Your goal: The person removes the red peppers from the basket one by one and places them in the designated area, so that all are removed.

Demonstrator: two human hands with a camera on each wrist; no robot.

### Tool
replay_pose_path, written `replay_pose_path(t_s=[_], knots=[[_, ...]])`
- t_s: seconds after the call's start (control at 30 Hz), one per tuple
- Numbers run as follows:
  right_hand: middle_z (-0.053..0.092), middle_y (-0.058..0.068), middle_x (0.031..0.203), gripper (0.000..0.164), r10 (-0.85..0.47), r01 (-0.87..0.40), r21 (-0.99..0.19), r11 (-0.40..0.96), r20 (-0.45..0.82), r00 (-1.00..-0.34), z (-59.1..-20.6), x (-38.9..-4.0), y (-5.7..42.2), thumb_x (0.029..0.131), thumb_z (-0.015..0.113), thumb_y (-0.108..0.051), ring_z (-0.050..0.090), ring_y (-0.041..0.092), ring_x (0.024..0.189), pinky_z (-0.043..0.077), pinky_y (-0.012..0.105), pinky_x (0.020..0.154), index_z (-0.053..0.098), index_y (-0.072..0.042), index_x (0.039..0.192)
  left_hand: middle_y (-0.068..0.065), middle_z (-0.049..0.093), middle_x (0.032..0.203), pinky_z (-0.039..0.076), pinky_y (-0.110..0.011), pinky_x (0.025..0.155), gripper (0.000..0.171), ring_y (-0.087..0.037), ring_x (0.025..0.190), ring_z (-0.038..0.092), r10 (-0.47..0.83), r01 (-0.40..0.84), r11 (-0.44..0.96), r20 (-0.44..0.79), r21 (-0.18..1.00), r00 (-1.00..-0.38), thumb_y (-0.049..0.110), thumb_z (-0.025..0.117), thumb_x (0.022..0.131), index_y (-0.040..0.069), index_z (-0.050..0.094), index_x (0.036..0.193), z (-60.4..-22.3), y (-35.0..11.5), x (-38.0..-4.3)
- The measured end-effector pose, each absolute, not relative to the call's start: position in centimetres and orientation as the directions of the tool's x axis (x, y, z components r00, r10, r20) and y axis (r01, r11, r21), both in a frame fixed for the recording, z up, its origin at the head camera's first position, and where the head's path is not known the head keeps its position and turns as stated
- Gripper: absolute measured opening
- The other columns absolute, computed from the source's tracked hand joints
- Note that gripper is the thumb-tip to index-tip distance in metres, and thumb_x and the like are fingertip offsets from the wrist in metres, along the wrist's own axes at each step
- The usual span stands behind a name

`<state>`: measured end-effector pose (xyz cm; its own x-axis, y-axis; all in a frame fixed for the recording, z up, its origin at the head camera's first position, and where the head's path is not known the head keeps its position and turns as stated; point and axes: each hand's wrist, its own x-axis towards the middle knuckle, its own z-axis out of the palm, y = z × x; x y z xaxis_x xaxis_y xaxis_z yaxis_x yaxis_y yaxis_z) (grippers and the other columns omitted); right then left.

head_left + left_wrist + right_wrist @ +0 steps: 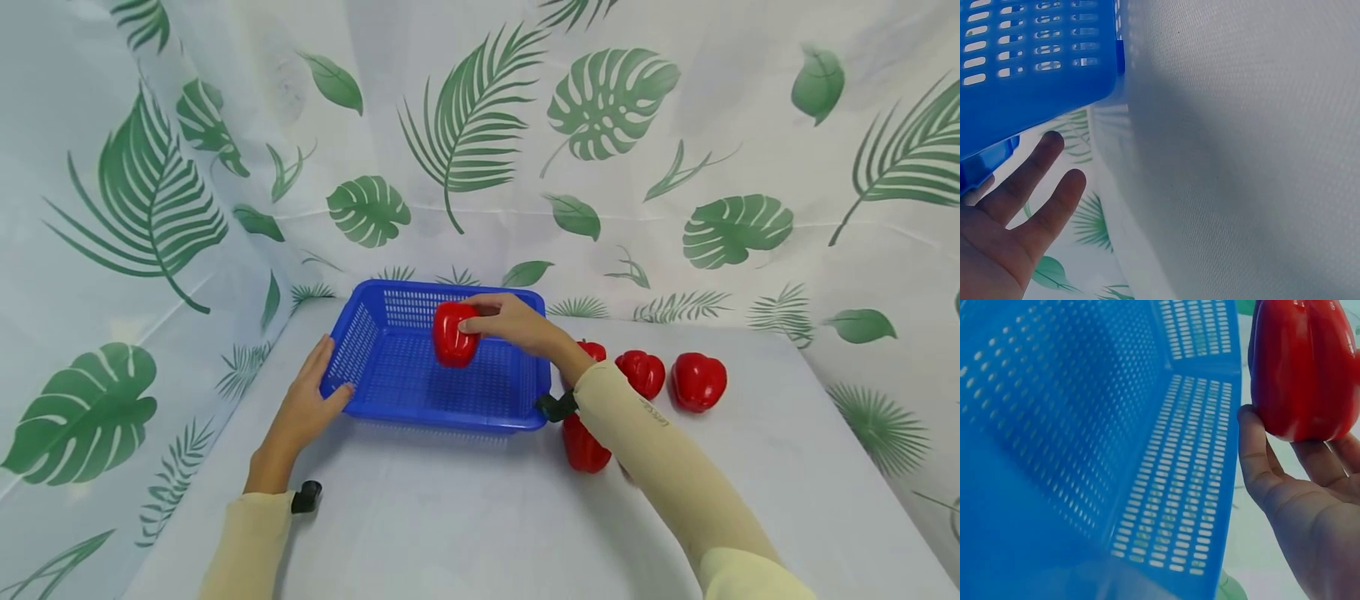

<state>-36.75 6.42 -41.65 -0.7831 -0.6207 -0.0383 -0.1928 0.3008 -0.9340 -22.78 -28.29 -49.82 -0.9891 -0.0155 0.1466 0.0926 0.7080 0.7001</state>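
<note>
Over the blue plastic basket (390, 367), my right hand (513, 321) holds a glossy red bell pepper (453, 335) between thumb and fingers. The right wrist view shows that pepper (1304, 369) beside the basket's slotted wall (1175, 487), with fingers under its lower end. At the basket's left side is my left hand (307, 404), fingers straight along the rim and thumb at the front left corner. In the left wrist view the fingers of this hand (997, 244) spread below the basket's wall (1035, 94). The basket's visible floor holds no pepper.
To the right of the basket, several red peppers lie on the white table (450, 517): one at the far right (698, 382), one beside it (641, 372), others partly hidden by my right arm (660, 450). A leaf-print cloth (480, 167) hangs behind the table.
</note>
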Motion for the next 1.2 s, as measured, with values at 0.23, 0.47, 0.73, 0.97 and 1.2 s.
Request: replay_pose_path(t_s=[0.23,0.47,0.73,0.97,1.2], knots=[[0.066,0.015,0.140,0.057,-0.596,-0.189,-0.924,0.332,-0.051,-0.801,-41.4,-36.2,7.9,0.098,0.075,-0.026,0.061,0.033,0.131,0.057,0.051,0.103,0.061,-0.007,0.150,-0.011,0.006,0.180,0.015,-0.068,0.125,0.088,-0.041,0.163,0.009,-0.019,0.080,0.710,0.133,0.699,-0.991,0.026,0.062,0.103,0.006,0.011,0.172,-49.9,-28.4,-22.8],[0.065,0.015,0.141,0.059,-0.562,-0.155,-0.923,0.353,-0.077,-0.824,-41.6,-35.9,9.8,0.099,0.074,-0.029,0.062,0.034,0.128,0.059,0.047,0.101,0.059,-0.007,0.152,-0.011,0.006,0.180,0.015,-0.069,0.125,0.089,-0.041,0.163,0.009,-0.011,0.087,0.705,0.134,0.704,-0.991,0.027,0.062,0.103,0.006,0.011,0.172,-49.9,-28.1,-22.8],[0.062,0.015,0.144,0.064,-0.522,-0.144,-0.912,0.383,-0.085,-0.849,-41.7,-35.7,11.6,0.097,0.075,-0.032,0.056,0.036,0.134,0.055,0.054,0.105,0.057,-0.009,0.154,-0.010,0.004,0.180,0.015,-0.070,0.125,0.089,-0.042,0.163,0.008,-0.012,0.078,0.708,0.122,0.701,-0.992,0.028,0.061,0.103,0.007,0.009,0.173,-49.5,-28.2,-22.6],[0.062,0.017,0.144,0.067,-0.507,-0.124,-0.916,0.381,-0.094,-0.857,-41.4,-35.2,13.4,0.097,0.076,-0.034,0.053,0.038,0.137,0.051,0.058,0.109,0.055,-0.008,0.155,-0.011,0.003,0.180,0.015,-0.071,0.124,0.090,-0.043,0.163,0.008,-0.011,0.074,0.710,0.116,0.700,-0.993,0.028,0.060,0.103,0.008,0.007,0.173,-49.6,-28.3,-22.7],[0.066,0.016,0.139,0.060,-0.497,-0.140,-0.915,0.379,-0.074,-0.864,-41.3,-34.7,16.1,0.099,0.074,-0.032,0.061,0.038,0.130,0.049,0.061,0.109,0.057,-0.009,0.152,-0.013,0.003,0.180,0.015,-0.071,0.124,0.090,-0.043,0.162,0.007,-0.007,0.071,0.716,0.109,0.694,-0.994,0.028,0.060,0.103,0.007,0.007,0.173,-49.5,-28.3,-22.8]])
